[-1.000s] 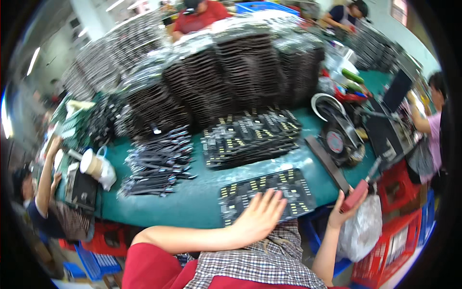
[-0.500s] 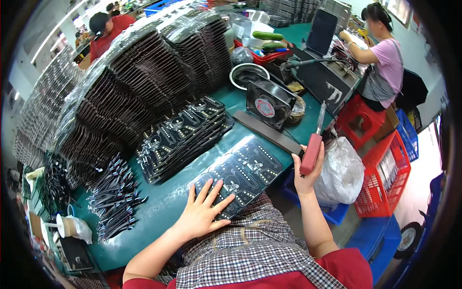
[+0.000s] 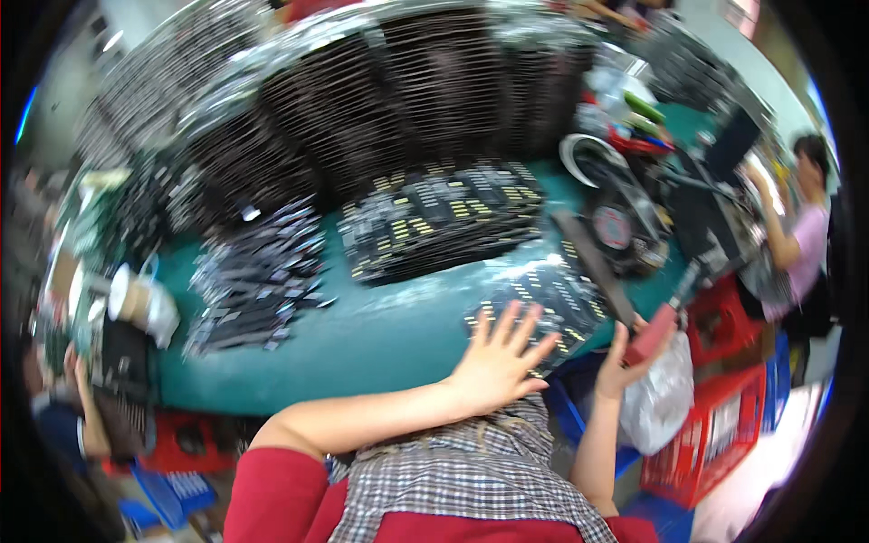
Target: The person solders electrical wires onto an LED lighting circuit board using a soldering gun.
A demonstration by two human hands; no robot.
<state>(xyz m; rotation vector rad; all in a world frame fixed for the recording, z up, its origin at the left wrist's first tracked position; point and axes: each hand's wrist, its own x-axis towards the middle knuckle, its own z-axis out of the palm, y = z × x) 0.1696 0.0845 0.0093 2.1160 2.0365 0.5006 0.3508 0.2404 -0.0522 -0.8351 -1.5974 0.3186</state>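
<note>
Fingers spread, my left hand (image 3: 498, 357) lies flat on the near left part of a black circuit board (image 3: 572, 303). The board sits at the table's front edge, a little blurred. My right hand (image 3: 618, 366) grips a red-handled tool (image 3: 654, 333) with a slim grey shaft pointing up and away. Its exact kind is unclear. The tool is just right of a long dark bar (image 3: 593, 267). Behind the board, to the left, is a stack of like circuit boards (image 3: 444, 222). Further left lies a heap of short black cables (image 3: 258, 276).
Tall wrapped stacks of dark boards (image 3: 362, 109) line the table's far side. A black fan (image 3: 614, 226) stands beyond the bar. Right of the table are a white plastic bag (image 3: 659, 398) and a red crate (image 3: 711, 443). Co-workers sit at right (image 3: 801, 231) and left (image 3: 68, 421).
The whole view has swung left, so things on the table appear further right, and blur has come in. My left hand still rests on the board; my right still holds the tool.
</note>
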